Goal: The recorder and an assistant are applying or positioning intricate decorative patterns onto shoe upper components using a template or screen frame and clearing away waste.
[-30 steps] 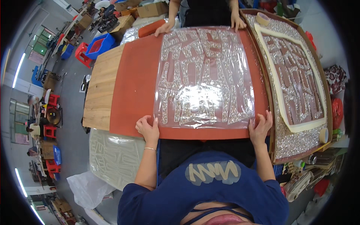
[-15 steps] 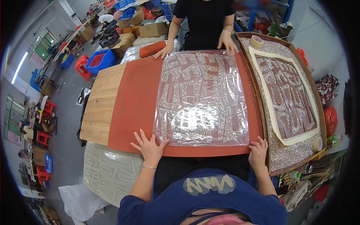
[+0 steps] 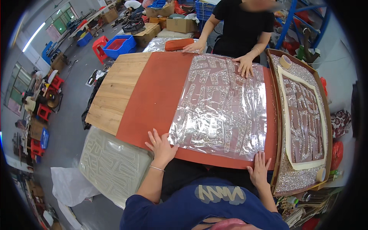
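Two hands spread flat | my left hand (image 3: 163, 147) and right hand (image 3: 260, 170) press the plastic sheet (image 3: 222, 111) at its near corners | sheet runs lengthwise away from me on the red mat (image 3: 153, 96).

both forearms come up from the lower edge, bare below dark blue short sleeves. the left hand (image 3: 161, 147) lies flat, palm down, fingers spread and pointing up and away from the body, thumb out to the right; a thin bracelet circles the wrist and a ring shows on one finger. the right hand (image 3: 260, 171) also rests palm down, fingers spread and pointing forward. the two hands are well apart, the left a little farther forward. neither hand grips anything.
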The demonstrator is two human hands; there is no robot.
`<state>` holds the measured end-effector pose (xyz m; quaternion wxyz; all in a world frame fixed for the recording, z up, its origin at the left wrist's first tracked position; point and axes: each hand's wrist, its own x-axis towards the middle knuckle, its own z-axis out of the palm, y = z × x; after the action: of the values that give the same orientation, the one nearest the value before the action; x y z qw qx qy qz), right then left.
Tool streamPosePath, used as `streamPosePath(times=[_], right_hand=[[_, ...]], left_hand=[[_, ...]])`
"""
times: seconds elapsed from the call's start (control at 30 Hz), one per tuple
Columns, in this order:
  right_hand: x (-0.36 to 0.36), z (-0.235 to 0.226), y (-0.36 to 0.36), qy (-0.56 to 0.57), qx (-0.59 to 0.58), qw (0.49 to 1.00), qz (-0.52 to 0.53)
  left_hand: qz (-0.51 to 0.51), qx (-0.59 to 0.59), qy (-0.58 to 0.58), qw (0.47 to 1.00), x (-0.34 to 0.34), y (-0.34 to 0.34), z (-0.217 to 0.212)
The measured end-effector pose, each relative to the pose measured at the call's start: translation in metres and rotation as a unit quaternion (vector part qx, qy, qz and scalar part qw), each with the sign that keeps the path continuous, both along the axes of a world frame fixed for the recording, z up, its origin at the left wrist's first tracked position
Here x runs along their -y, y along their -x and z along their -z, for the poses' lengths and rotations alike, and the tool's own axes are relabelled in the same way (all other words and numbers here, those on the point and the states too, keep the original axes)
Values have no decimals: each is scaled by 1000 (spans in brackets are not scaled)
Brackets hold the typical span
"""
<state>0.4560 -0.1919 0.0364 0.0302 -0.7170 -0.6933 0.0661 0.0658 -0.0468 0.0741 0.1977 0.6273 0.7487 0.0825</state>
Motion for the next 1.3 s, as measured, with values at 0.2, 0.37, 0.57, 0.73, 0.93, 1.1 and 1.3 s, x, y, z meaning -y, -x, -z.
streamPosePath(times=[0.2,0.37,0.57,0.73,0.93,1.1,1.3], right_hand=[[-24,-28,6,-41,33,998,-22],[-74,-57,14,148,29,986,67],[-125,1,58,-153,-61,982,-92],[-91,13,19,-47,-6,998,37],[-152,-40,22,-130,-43,990,30],[-296,0,90,-255,-179,938,-156],[-290,31,-16,-149,-139,976,81]], left_hand=[[115,66,-180,975,-60,-68,-47],[258,5,-172,951,-102,-128,19],[226,-18,-143,963,-103,-114,59],[63,-113,-95,987,-107,-30,46],[155,-43,-147,976,-144,-98,-51],[235,-11,-287,929,-211,-169,66],[112,-59,-107,986,-220,-98,47]])
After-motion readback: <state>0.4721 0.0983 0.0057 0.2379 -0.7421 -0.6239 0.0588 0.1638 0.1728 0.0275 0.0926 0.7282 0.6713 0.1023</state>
